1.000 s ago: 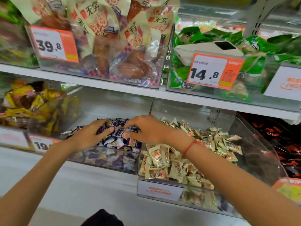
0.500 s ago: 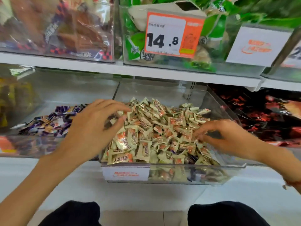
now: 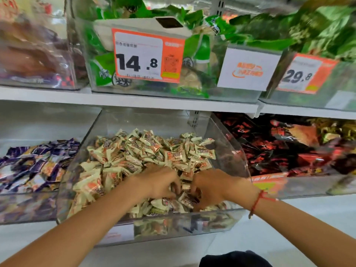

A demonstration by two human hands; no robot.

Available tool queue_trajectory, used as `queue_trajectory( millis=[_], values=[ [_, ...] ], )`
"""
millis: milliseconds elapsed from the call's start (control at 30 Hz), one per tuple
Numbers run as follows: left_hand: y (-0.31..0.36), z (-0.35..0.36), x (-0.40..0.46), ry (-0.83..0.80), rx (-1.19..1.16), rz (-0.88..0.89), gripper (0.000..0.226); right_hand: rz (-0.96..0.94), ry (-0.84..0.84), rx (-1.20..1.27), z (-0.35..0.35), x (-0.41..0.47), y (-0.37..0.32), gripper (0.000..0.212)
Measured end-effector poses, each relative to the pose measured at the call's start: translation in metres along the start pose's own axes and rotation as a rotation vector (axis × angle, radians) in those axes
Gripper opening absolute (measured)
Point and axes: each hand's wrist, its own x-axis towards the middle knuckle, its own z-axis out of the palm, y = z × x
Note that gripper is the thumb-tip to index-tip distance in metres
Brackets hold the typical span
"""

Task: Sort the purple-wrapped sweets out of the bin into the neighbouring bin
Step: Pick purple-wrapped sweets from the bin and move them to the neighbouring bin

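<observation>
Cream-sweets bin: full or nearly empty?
Well stocked. The clear bin holds a heap of cream-wrapped sweets from back to front wall; both hands dig into it near the front.

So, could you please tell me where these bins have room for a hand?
Bare floor behind the purple sweets in the left bin, and a gap between the cream sweets and the right wall of the middle bin. Crowded in front, where left hand and right hand dig.

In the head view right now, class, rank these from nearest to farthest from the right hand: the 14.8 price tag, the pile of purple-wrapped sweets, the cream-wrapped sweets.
Measured from the right hand:
1. Cream-wrapped sweets: under the hand, in the middle bin.
2. Purple-wrapped sweets: left neighbouring bin.
3. 14.8 price tag: on the shelf above.
</observation>
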Motion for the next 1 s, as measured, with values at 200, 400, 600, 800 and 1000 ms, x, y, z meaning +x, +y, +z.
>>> queue_trajectory(
  millis=[200,400,600,800,1000],
  values=[
    [-0.014,-0.008,-0.005,-0.077,0.128,0.008,0.028,-0.027,0.027,-0.038,-0.004,0.007,-0.001,0.024],
    [-0.021,-0.013,-0.006,-0.27,0.2,-0.008,0.044,0.021,0.298,0.12,-0.003,-0.003,0.011,0.014],
    [-0.013,-0.005,-0.003,-0.134,0.249,-0.006,0.039,0.078,0.461,0.967,-0.011,-0.021,0.006,0.016],
    [-0.017,0.001,-0.017,0.148,0.047,-0.063,0.033,0.088,0.335,1.391,-0.014,-0.032,-0.003,0.013],
    [0.008,-0.015,-0.036,0.694,-0.335,-0.144,0.024,0.117,0.271,1.652,-0.017,-0.026,-0.019,0.04]
  ],
)
